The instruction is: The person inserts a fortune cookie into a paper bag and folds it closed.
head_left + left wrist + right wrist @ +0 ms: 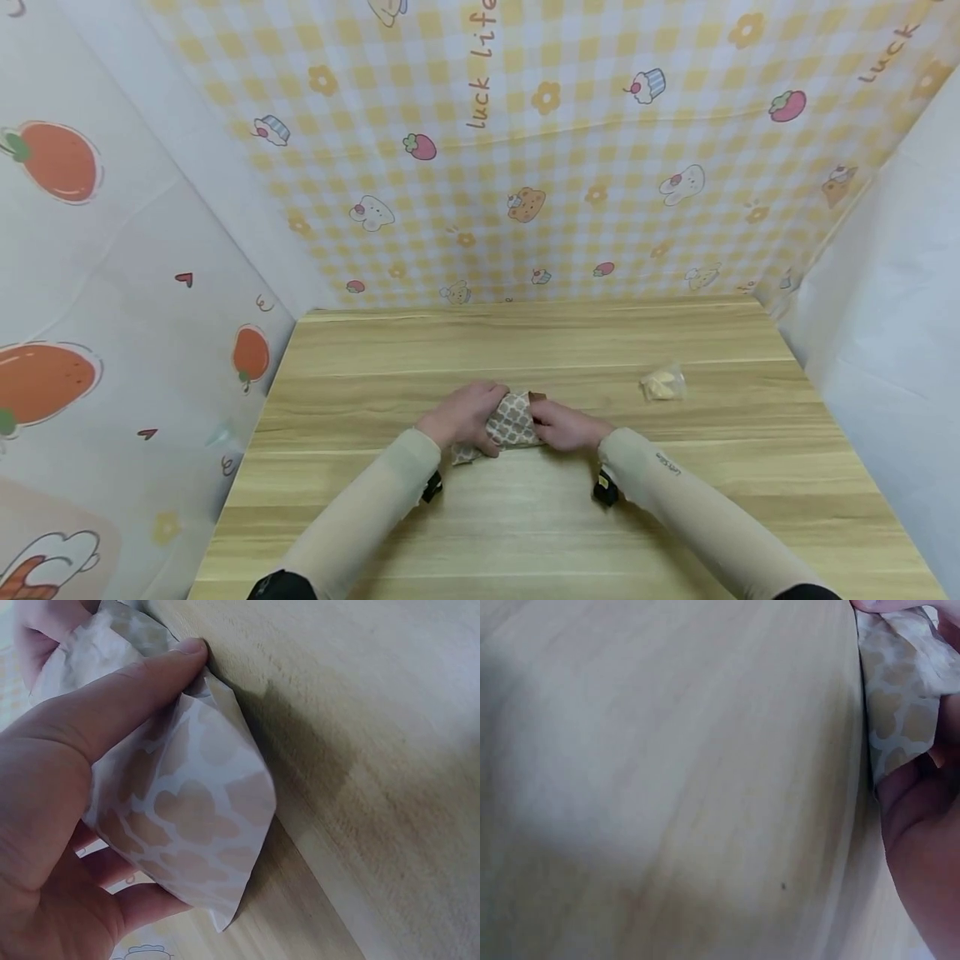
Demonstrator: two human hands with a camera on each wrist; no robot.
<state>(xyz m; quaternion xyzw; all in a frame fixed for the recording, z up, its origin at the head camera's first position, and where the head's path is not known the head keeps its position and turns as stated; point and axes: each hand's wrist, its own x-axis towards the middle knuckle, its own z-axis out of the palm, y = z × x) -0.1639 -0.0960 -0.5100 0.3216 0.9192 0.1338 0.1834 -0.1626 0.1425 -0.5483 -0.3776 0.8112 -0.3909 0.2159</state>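
Note:
A paper bag (pixel 512 421) with a beige-and-white lattice pattern lies on its side, creased, on the wooden table. My left hand (pixel 468 417) grips its left part, thumb across the near face and fingers behind, as the left wrist view shows. At the bag's right end is my right hand (pixel 568 425), its fingers reaching into the mouth beside a brown edge. Paper covers those fingertips, so I cannot tell what they hold. In the right wrist view the patterned paper (pixel 900 697) overlaps the right hand's (pixel 930 840) fingers.
A small clear packet (pixel 663 384) with pale yellow contents lies to the right on the table (pixel 555 533). Behind the table hangs a yellow checked cloth (pixel 480 167). White cloths border the left and right sides.

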